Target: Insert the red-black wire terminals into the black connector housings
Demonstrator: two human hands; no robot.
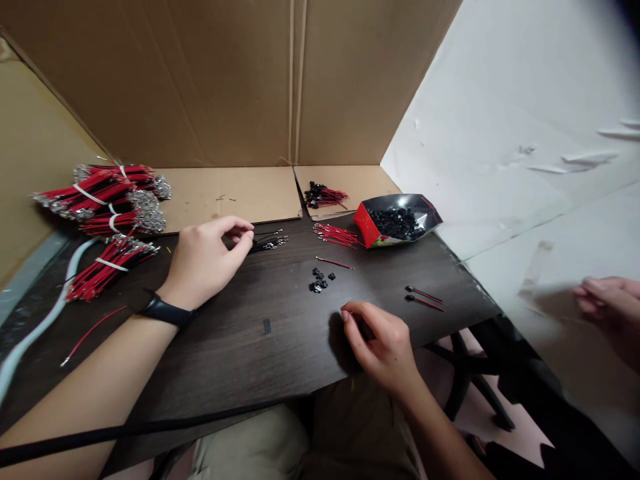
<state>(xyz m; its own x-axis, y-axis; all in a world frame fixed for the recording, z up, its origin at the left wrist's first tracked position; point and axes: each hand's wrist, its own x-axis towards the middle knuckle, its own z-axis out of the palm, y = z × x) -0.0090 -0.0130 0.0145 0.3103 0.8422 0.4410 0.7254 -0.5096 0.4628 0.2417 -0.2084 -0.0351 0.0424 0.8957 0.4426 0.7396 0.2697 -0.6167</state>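
Observation:
My left hand [213, 257], with a black band on the wrist, is at the left end of a small pile of black wires [273, 243]. Its thumb and index finger are pinched together; whatever they hold is hidden. My right hand [377, 337] is curled near the table's front edge, fingertips together, with no item visible in it. Between the hands and further back lie several small black connectors [319, 283] and a single red wire [336, 263]. Loose red wires [336, 235] lie behind them. Two red wires with black ends [425, 298] are right of my right hand.
Banded bundles of red and black wires [107, 200] are stacked at the left. A red and black box [367, 225] holds small black parts. Finished-looking wires [325, 195] lie on cardboard [230, 193]. Another person's hand [607, 300] shows at the far right.

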